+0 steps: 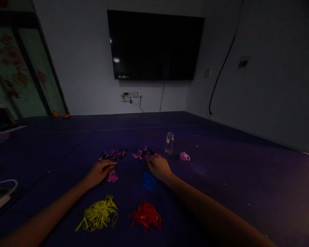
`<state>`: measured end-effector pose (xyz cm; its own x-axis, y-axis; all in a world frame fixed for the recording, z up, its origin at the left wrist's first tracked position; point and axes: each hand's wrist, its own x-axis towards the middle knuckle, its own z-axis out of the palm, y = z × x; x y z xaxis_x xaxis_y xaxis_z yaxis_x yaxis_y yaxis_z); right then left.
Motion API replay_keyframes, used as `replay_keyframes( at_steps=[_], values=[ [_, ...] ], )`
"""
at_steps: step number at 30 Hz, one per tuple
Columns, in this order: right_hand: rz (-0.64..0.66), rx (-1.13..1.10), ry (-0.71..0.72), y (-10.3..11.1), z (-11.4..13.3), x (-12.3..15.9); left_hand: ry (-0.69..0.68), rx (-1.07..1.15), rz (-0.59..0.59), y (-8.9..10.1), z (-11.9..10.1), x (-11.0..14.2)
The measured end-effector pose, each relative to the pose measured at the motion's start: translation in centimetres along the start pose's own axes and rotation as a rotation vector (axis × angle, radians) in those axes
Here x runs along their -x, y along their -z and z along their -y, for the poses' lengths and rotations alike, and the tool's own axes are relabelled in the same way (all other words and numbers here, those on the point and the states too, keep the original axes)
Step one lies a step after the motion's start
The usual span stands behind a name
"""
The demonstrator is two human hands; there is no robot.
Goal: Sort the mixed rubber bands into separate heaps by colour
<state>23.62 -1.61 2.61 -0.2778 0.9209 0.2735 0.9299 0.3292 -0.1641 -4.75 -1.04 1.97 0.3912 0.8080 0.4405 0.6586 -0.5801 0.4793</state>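
My left hand (100,171) is just above a small pile of pink rubber bands (112,176), thumb and fingertips drawn together. Whatever they may pinch is too small to make out. My right hand (159,166) reaches down at the near edge of a mixed pile of pink and black rubber bands (143,153). Its fingers are curled and their tips partly hidden, so what they hold does not show. Behind my left hand lies another scattering of pink and black bands (115,153). A pile of blue bands (149,181) sits beside my right wrist.
Nearer to me lie a yellow band pile (100,213) and a red one (145,216). A clear jar (169,143) stands uncapped beyond my right hand, with a pink ringed lid (184,156) beside it. A white-edged object (1,204) is at the far left.
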Motion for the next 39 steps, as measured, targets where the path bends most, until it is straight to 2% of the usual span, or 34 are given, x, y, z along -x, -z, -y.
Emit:
replay_keyframes(
  at_steps=[4,7,9,13,15,18,21,29,39],
  values=[
    [0.002,0.006,0.001,-0.1,0.0,0.0,0.102,0.112,0.054,0.0,-0.5,0.3],
    [-0.009,0.011,0.005,-0.1,0.0,0.0,0.159,0.160,0.020,0.1,-0.7,0.3],
    [-0.012,0.012,0.000,0.0,0.1,0.0,0.169,0.118,-0.076,0.3,-0.5,0.2],
    [-0.008,0.006,-0.010,0.1,0.1,0.0,0.165,-0.066,-0.350,1.2,1.3,0.0],
    [-0.010,0.002,-0.005,0.0,0.0,0.0,0.165,-0.179,-0.412,1.7,2.6,0.0],
    [-0.006,-0.003,0.001,-0.2,-0.1,-0.1,0.160,-0.325,-0.371,2.2,4.4,0.1],
    [0.002,0.000,0.000,-0.4,-0.2,-0.2,0.176,-0.373,-0.308,2.1,5.2,0.1],
    [0.004,0.003,0.003,-0.1,0.0,-0.1,0.203,-0.375,-0.193,1.5,5.3,0.0],
    [0.001,0.007,0.003,-0.1,0.0,0.0,0.281,-0.329,-0.196,1.5,5.3,0.0]
  ],
)
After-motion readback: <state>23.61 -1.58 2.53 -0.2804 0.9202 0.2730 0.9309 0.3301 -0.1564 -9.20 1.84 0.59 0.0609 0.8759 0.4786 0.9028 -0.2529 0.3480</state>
